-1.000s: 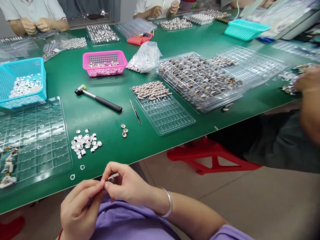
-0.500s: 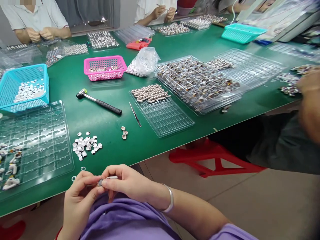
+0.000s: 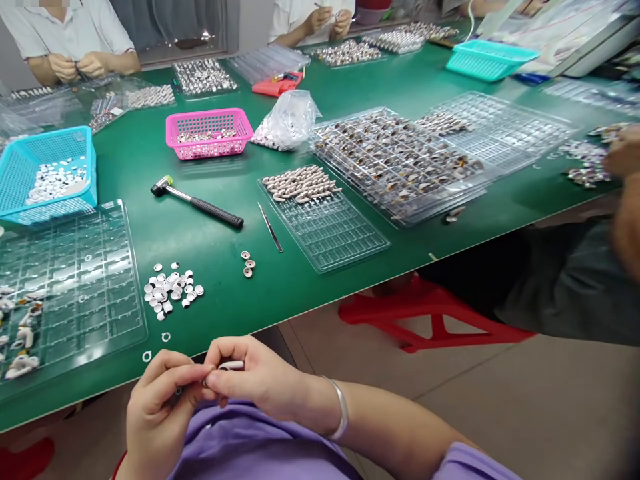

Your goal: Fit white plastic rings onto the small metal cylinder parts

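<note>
While the right hand [image 3: 253, 373] pinches a small white part [image 3: 234, 365] between curled fingers and thumb, the left hand [image 3: 163, 393] closes its fingertips on the other end of it, so both hands are nearly shut and hide most of the piece. They meet just off the near edge of the green table [image 3: 225, 300], above a purple garment [image 3: 270, 433], a silver bangle [image 3: 341, 413] circling the right wrist. Near the edge lie two white rings [image 3: 147, 361], a loose heap of white discs [image 3: 158, 293] and, to its right, three small cups [image 3: 249, 265]. A clear tray [image 3: 107, 313] with parts at its left end spreads along the left side. Farther in are tweezers [image 3: 270, 227], a black-handled hammer [image 3: 200, 205] and a second clear tray [image 3: 340, 233], its far end filled with beige pieces [image 3: 300, 183]. Beyond these stand a blue basket [image 3: 50, 208], a pink basket [image 3: 210, 148] and a knotted plastic bag [image 3: 295, 117], with stacked trays [image 3: 407, 220] to the right. Two people in white tops [image 3: 70, 33] work at the far side, a grey curtain [image 3: 165, 30] hanging between them; a turquoise basket [image 3: 487, 63] sits at the far right. Along the right edge a blurred forearm [image 3: 627, 200] reaches over parts, and below are a red stool [image 3: 385, 310] and tiled floor [image 3: 550, 413].
</note>
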A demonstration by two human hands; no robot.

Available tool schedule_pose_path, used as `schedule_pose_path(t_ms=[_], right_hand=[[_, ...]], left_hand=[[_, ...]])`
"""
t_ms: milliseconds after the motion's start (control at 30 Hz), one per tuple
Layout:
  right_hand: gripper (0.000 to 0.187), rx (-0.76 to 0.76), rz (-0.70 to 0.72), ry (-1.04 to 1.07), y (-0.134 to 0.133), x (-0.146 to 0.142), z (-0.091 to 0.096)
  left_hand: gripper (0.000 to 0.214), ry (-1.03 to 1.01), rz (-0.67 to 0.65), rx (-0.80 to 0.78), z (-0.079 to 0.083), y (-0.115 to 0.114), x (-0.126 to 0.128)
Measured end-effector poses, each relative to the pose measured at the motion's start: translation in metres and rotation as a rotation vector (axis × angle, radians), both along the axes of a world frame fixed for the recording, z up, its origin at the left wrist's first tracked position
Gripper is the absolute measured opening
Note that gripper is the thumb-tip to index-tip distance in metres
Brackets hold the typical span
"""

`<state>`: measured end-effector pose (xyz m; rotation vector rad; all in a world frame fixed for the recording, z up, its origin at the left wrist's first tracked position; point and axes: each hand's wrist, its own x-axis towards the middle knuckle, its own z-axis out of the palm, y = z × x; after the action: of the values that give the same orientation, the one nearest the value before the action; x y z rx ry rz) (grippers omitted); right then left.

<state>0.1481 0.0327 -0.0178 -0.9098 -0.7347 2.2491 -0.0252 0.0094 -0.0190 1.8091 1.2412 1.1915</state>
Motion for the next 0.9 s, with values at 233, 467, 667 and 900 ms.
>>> schedule_pose_path(t_ms=[233, 467, 667, 900], right_hand=[[0.049, -0.028, -0.030, 0.080, -0.006, -0.003, -0.016], [0.015, 0.754, -0.226, -0.273, -0.002, 0.005, -0.008], [0.010, 1.265, -0.354, -0.496, -0.005, 0.008, -0.004], [0.014, 1.411, -0.323, -0.607, -0.006, 0.011, -0.001]], left_hand=[[0.013, -0.090, 0.034, -0.177, -0.004, 0.000, -0.001], [0.014, -0.519, 0.108, -0.550, -0.009, -0.002, 0.000], [0.020, -0.527, 0.155, -0.591, -0.014, -0.007, -0.001], [0.016, -0.245, 0.236, -0.428, -0.008, -0.009, -0.003]])
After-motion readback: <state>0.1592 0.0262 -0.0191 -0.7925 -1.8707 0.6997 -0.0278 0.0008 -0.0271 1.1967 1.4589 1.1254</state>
